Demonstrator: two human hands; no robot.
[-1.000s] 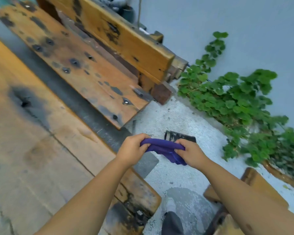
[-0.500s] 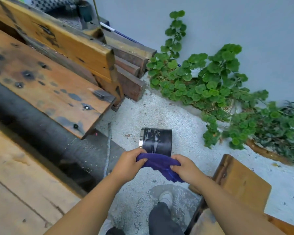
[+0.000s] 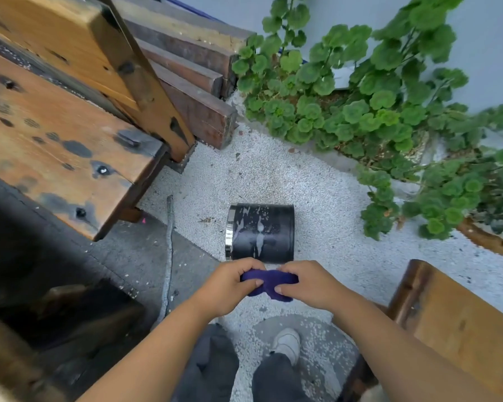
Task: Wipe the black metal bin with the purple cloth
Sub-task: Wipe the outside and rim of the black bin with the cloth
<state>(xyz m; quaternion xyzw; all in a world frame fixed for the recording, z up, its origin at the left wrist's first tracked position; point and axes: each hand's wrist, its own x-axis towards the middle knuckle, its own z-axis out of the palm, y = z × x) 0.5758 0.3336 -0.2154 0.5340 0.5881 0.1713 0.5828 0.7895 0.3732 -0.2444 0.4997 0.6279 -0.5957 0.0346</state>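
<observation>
The black metal bin [image 3: 261, 232] lies on its side on the white gravel, its chrome rim facing left and pale streaks across its side. Just in front of it, both of my hands hold the bunched purple cloth [image 3: 269, 284] between them. My left hand [image 3: 230, 285] pinches the cloth's left end and my right hand [image 3: 308, 282] grips its right end. The cloth hangs a little in front of the bin's near edge; whether it touches the bin is not clear.
A stained wooden bench [image 3: 70, 134] and stacked dark timbers [image 3: 192, 82] fill the left and back. Leafy green plants [image 3: 375, 111] grow along the grey wall at right. Another wooden piece [image 3: 453, 323] stands at lower right. My legs and a white shoe [image 3: 288, 342] are below.
The view has swung down and right from the bench to the bin. My hands have drawn closer together and bunched the cloth tighter, staying just in front of the bin.
</observation>
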